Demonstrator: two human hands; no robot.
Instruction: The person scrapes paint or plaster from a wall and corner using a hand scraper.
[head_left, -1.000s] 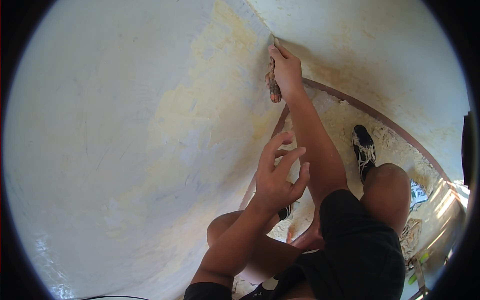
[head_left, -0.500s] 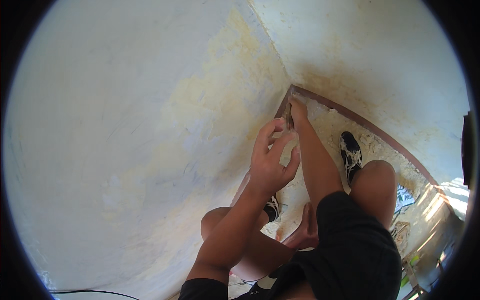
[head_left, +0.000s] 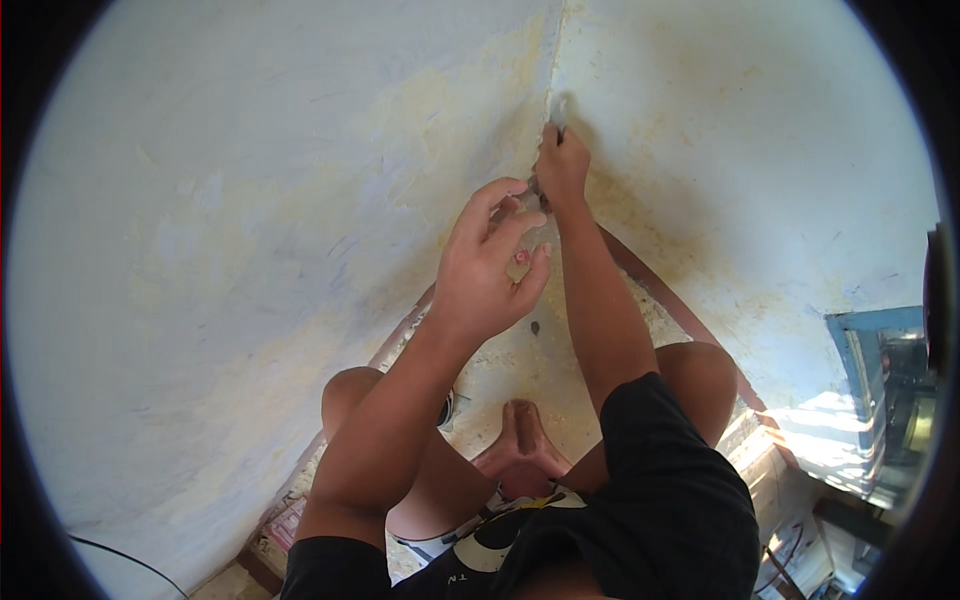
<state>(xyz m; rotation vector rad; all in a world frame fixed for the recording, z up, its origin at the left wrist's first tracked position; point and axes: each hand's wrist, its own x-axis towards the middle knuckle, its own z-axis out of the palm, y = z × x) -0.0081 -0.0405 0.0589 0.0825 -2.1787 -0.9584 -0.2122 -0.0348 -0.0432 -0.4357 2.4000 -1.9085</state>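
My right hand (head_left: 563, 168) is closed around a slim tool that looks like a scraper (head_left: 562, 106). Its pale tip meets the wall corner above my fist, and a dark handle end sticks out below. My left hand (head_left: 490, 262) hovers just left of and below it, fingers curled but apart, with nothing clearly held. Its fingertips are close to the handle end; whether they touch it I cannot tell. The left wall (head_left: 250, 250) is whitish with yellowish patches, and the right wall (head_left: 720, 180) has brownish stains near the corner.
Brown skirting (head_left: 655, 285) runs along the foot of the walls. Between my bent knees is a smooth reddish-brown object (head_left: 522, 440) of unclear kind. A blue frame (head_left: 848, 340) stands at the right, and a black cable (head_left: 125, 557) lies at the lower left.
My right hand has moved up the corner with the tool, from near the skirting to the wall above. My left hand went up and left with it, and the view has shifted.
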